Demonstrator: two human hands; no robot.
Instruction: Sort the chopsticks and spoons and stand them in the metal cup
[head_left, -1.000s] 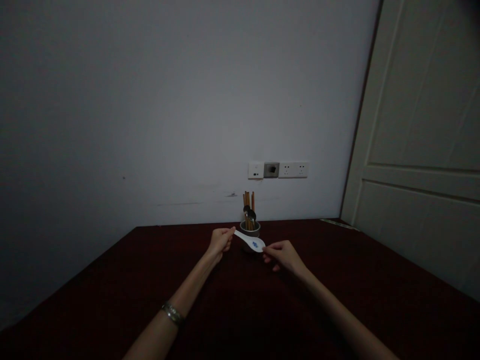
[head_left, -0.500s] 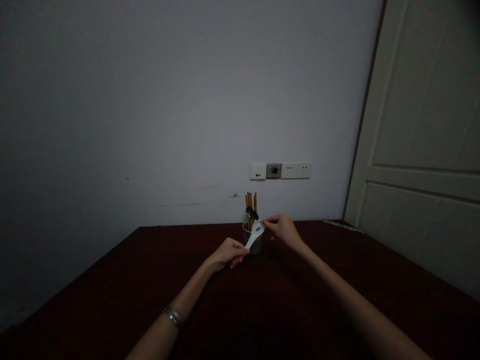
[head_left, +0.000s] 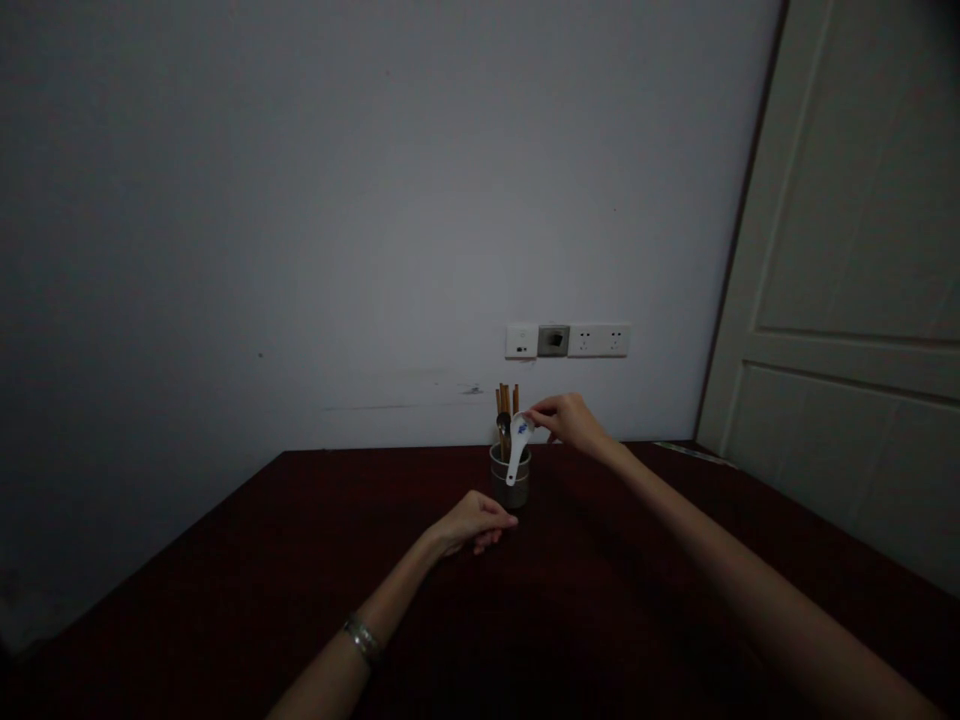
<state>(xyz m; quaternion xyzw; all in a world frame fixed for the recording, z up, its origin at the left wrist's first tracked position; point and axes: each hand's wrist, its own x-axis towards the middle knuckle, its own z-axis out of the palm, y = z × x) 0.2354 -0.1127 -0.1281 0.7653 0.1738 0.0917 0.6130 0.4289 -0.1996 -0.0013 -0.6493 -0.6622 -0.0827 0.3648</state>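
Note:
A white soup spoon [head_left: 516, 456] with a blue mark in its bowl hangs handle down, pinched at the bowl's edge by my right hand [head_left: 568, 418]. Behind the spoon stands a grey metal utensil holder [head_left: 499, 487], partly covered by it. Several wooden chopsticks [head_left: 504, 396] and at least one dark metal spoon [head_left: 503, 424] stick up from the holder. My left hand [head_left: 472, 521] is in front of the holder and a little to its left, fingers closed and apart from the spoon; nothing shows in them.
The dark red table [head_left: 360, 500] reaches back to a grey wall [head_left: 337, 250]. White sockets [head_left: 598, 340] and a grey wall plate [head_left: 553, 341] are above the holder. A pale panelled door [head_left: 840, 280] stands at the right. A flat strip [head_left: 694, 453] lies along the table's back right edge.
My left hand has let go of the spoon's handle and dropped slightly. My right hand has raised the spoon, which now hangs steeper in front of the utensil holder.

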